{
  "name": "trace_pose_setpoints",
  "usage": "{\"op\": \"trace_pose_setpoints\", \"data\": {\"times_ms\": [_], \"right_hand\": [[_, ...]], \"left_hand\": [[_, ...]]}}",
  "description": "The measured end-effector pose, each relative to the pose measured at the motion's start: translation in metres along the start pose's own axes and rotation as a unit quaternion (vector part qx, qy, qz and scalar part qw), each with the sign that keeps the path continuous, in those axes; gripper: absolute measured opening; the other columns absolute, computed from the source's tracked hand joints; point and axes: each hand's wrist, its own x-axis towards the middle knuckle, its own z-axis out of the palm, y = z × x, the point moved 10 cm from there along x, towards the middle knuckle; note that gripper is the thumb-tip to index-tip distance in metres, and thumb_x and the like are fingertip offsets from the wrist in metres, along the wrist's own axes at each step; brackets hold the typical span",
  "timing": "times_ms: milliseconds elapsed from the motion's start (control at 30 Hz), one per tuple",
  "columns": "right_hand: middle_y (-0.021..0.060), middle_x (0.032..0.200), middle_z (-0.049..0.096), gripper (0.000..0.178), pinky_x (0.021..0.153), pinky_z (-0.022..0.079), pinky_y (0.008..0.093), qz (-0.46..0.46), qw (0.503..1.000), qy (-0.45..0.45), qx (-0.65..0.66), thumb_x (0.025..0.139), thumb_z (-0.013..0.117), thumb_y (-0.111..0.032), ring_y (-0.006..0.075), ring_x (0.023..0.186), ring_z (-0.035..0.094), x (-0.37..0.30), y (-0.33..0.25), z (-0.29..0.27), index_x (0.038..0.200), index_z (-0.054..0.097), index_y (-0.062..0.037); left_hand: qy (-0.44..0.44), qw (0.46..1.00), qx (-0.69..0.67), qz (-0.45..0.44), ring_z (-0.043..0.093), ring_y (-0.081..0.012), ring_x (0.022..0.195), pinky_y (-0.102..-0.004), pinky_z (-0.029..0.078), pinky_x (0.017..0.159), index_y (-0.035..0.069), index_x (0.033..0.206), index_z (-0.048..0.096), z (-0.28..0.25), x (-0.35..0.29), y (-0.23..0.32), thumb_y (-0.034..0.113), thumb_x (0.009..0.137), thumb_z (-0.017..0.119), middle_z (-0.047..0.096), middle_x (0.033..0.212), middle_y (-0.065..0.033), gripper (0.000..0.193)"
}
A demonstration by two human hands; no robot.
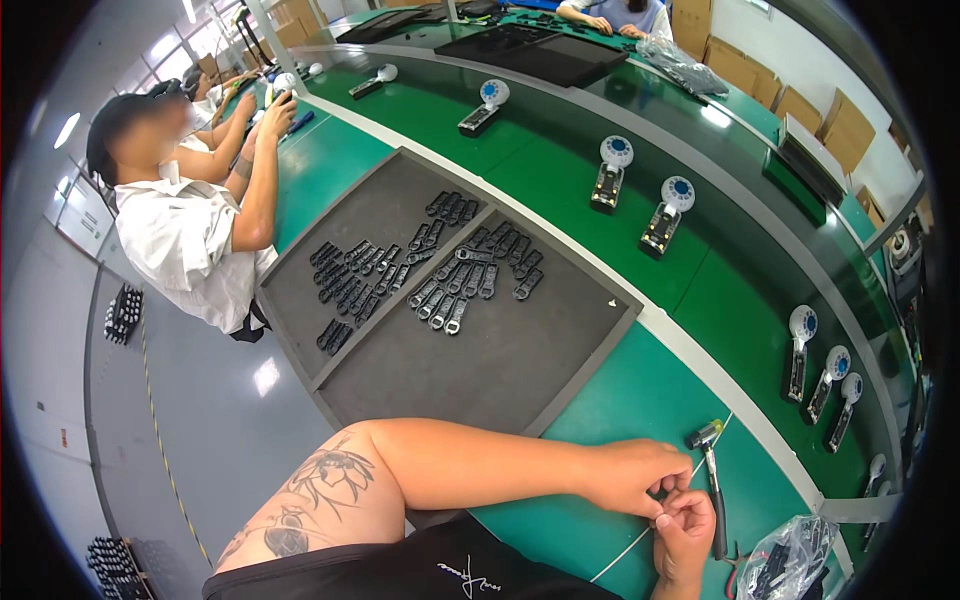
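Note:
My left hand [638, 478] reaches in from the left and meets my right hand [686, 532] above the green worktop [560, 500]. The fingers of both hands are curled in a pinch, tips close together. Whatever lies between them, if anything, is too small or hidden to name. Just right of the hands lies a small mallet [716, 495] with a yellow-green and grey head and a black handle. Below it, a clear plastic bag [795, 555] with dark contents sits beside a red-handled tool [732, 580], partly cut from sight.
A dark grey divided tray [470, 370] holds several black elongated plastic parts [460, 275]. Beyond it runs a green conveyor [560, 215] carrying several devices with round white heads [678, 195]. Co-workers [185, 215] sit at the left; another person [620, 15] works across.

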Motion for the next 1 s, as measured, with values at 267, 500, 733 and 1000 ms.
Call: {"op": "trace_pose_setpoints", "data": {"times_ms": [267,500,733,1000], "right_hand": [[0.0104,0.095,0.064,0.029,0.081,0.050,0.0244,-0.008,1.000,0.000,-0.022,0.083,0.072,0.009,0.0167,0.081,0.059,0.018,0.003,0.007,0.107,0.059,-0.0002],[0.0132,0.102,0.066,0.029,0.090,0.050,0.0253,0.018,0.997,0.026,-0.065,0.083,0.071,0.010,0.0173,0.089,0.061,0.025,0.007,0.008,0.110,0.061,0.0012],[0.0141,0.104,0.067,0.029,0.090,0.051,0.0256,0.036,0.994,0.031,-0.095,0.084,0.070,0.010,0.0170,0.092,0.063,0.018,0.004,0.022,0.110,0.061,0.0017],[0.0118,0.102,0.067,0.028,0.087,0.051,0.0239,0.013,0.993,0.034,-0.116,0.084,0.070,0.010,0.0147,0.088,0.062,0.022,0.001,0.043,0.109,0.061,0.0016]], "left_hand": [[0.003,1.000,0.008,0.009,0.063,-0.0264,0.089,-0.0391,0.054,0.079,0.005,0.112,0.061,-0.013,0.007,-0.017,0.005,0.081,0.079,0.067,0.105,-0.0113,0.035],[0.005,1.000,0.014,0.011,0.062,-0.0264,0.087,-0.0393,0.054,0.078,0.006,0.111,0.061,-0.023,0.008,-0.026,0.005,0.081,0.078,0.066,0.103,-0.0109,0.035],[0.004,1.000,0.018,0.022,0.062,-0.0259,0.086,-0.0393,0.054,0.077,0.006,0.110,0.062,-0.032,-0.004,-0.015,0.006,0.080,0.078,0.066,0.102,-0.0104,0.034],[0.009,0.999,0.021,0.025,0.063,-0.0247,0.085,-0.0384,0.053,0.075,0.007,0.109,0.064,-0.040,-0.010,-0.010,0.008,0.080,0.080,0.066,0.101,-0.0095,0.033]]}}
